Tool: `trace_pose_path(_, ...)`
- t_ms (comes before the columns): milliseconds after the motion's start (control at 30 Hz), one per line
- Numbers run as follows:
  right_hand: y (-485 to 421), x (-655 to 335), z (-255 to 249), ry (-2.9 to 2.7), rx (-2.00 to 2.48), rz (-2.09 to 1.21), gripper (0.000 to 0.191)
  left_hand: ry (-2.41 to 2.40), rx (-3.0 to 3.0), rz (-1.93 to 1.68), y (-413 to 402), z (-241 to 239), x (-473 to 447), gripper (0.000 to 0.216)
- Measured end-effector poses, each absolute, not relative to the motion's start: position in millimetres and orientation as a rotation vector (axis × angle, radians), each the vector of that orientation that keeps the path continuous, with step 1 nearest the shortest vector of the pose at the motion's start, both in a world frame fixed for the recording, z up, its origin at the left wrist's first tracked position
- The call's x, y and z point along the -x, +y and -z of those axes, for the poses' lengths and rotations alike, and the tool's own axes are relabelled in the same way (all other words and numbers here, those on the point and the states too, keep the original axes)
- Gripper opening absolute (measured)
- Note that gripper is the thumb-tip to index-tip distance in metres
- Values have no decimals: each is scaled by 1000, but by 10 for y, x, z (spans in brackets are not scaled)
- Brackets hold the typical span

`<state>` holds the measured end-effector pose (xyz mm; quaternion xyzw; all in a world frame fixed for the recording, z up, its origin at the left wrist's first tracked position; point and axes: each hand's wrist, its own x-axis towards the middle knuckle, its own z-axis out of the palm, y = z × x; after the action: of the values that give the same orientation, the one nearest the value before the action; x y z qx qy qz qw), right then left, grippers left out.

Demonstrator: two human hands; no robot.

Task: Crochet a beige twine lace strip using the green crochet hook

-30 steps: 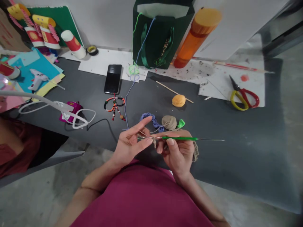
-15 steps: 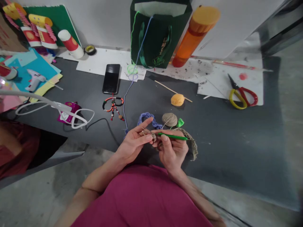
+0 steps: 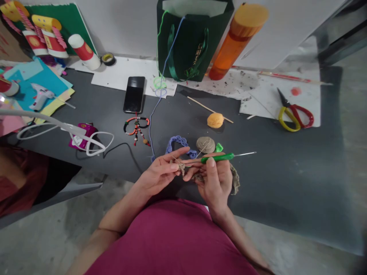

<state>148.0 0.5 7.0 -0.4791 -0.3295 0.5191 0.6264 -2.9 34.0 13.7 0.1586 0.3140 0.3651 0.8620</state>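
My left hand (image 3: 160,170) pinches a small piece of beige crochet work (image 3: 181,168) between thumb and fingers, its index finger stretched out with yarn by it. In my right hand (image 3: 215,177) is a crochet hook (image 3: 218,157) with a green handle, held between thumb and fingers. One metal end points right; the other reaches toward the crochet piece. The rest of the beige strip hangs past my right hand. Just beyond my hands lie a ball of beige yarn (image 3: 205,144), a blue crocheted strip (image 3: 179,139) and a small green piece (image 3: 219,147).
A yellow yarn ball (image 3: 215,120) rests by a thin stick (image 3: 197,104). Scissors (image 3: 295,114) lie at the right. Farther back stand a dark green paper bag (image 3: 186,46) and an orange bottle (image 3: 236,42). A phone (image 3: 134,94) and a beaded bracelet (image 3: 134,126) are at left.
My right hand has shifted slightly right, and the hook has tilted, its right metal end now sticking out farther and higher. My left hand stays nearly in place on the crochet piece.
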Motion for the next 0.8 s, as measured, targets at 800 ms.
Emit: trace_pose_path(800, 4, -1385, 225, -1127, 999, -717, 15, 828, -307, -861, 327, -106, -43, 54)
